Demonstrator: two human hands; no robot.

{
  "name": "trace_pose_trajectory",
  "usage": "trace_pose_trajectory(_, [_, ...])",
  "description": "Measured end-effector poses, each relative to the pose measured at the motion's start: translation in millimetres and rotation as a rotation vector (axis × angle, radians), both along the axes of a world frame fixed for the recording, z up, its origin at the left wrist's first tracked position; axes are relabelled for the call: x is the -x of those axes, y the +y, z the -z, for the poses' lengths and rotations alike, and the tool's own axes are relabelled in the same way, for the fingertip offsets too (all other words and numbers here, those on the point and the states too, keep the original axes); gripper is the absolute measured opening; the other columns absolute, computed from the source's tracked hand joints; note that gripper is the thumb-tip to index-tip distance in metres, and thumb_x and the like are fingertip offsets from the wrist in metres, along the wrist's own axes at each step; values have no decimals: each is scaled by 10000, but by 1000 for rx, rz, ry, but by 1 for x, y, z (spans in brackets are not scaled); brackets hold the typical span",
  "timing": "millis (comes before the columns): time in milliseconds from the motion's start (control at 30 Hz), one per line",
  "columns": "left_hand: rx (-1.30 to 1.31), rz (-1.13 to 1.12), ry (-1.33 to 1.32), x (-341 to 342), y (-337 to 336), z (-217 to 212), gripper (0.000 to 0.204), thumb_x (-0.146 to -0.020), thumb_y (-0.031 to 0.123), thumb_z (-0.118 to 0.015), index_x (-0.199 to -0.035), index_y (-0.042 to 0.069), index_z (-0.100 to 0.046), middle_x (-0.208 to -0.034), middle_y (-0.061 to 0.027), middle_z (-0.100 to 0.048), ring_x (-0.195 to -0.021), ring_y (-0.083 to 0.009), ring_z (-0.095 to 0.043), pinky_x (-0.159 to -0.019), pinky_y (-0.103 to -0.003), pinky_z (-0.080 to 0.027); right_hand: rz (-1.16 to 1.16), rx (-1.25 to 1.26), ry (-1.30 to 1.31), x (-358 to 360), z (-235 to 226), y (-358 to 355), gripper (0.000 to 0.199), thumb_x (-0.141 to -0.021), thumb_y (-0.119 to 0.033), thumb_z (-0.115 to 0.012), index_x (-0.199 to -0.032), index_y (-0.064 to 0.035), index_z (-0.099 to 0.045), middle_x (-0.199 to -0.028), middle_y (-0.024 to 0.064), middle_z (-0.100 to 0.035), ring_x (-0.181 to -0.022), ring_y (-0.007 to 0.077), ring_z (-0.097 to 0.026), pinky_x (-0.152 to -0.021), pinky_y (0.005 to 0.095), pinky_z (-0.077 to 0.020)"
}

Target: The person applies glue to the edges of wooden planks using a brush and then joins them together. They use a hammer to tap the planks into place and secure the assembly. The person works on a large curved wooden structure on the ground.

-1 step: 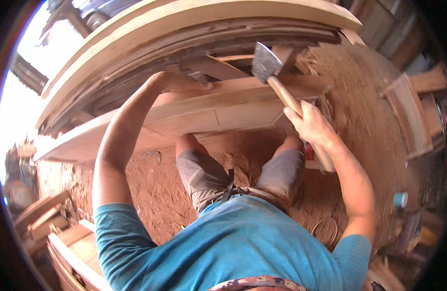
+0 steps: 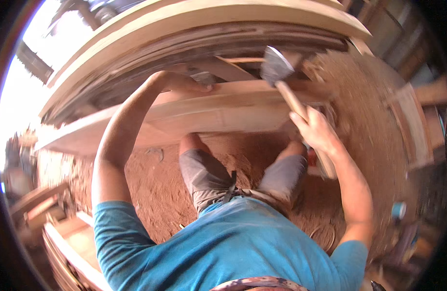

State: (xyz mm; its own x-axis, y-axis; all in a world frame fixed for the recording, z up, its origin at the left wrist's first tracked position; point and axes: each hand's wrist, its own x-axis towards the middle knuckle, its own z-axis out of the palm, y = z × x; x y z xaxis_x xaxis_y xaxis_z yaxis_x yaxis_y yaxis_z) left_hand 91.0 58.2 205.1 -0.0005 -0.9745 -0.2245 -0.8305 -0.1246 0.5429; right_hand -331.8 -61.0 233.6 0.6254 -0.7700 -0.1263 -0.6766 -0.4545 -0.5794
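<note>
My right hand (image 2: 316, 128) is wrapped round the pale wooden handle of a hatchet (image 2: 292, 99). Its grey steel head points up and away, over the right part of a long wooden plank (image 2: 204, 119). The handle's butt sticks out below my fist, beside my right knee. My left hand (image 2: 187, 83) lies at the plank's far upper edge, left of the hatchet head; its fingers are mostly hidden and blurred. Just beyond those fingers shows a small grey object (image 2: 203, 76) whose kind I cannot make out. The plank stretches across in front of my knees.
Long stacked boards (image 2: 209, 19) run behind the plank. Reddish dirt with shavings covers the ground (image 2: 155, 194). Wooden frame pieces (image 2: 412, 126) stand at right, near a small blue-and-white can (image 2: 399, 210). More cut timber (image 2: 78, 247) lies at lower left.
The whole view has shifted slightly, with the boards and hatchet appearing a little lower and further right. My right hand still grips the hatchet; the left hand stays at the plank.
</note>
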Motion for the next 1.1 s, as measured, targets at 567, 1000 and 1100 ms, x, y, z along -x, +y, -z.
trace_pose_trajectory(567, [438,-504,-414,-67,118,-3,569,-1043,563,-443,-1036,94,-765,-974,-191,-746,-989,-416,-694,-873,-518,-541,-268,-135,57,-139,-27,76,424,-1063,-425,-551,-1064,-2,-552,-660,14,-537,-462,100,-530,-434,279,-454])
trace_pose_trajectory(1000, [258,-796,-412,-123,161,12,652,-1030,595,-380,-1016,98,-801,-1067,-146,-767,-1087,-327,-707,-967,-435,-541,-299,-261,67,-209,-38,113,394,-1060,-379,-553,-1039,14,-565,-658,22,-544,-462,117,-545,-427,290,-469])
trace_pose_trajectory(1100, [327,-870,-379,-119,165,7,617,-1030,558,-416,-954,74,-790,-1020,-153,-767,-1034,-334,-722,-928,-456,-553,-262,-387,25,-220,-29,95,403,-1055,-406,-543,-1011,-5,-558,-671,34,-561,-465,121,-552,-422,294,-476])
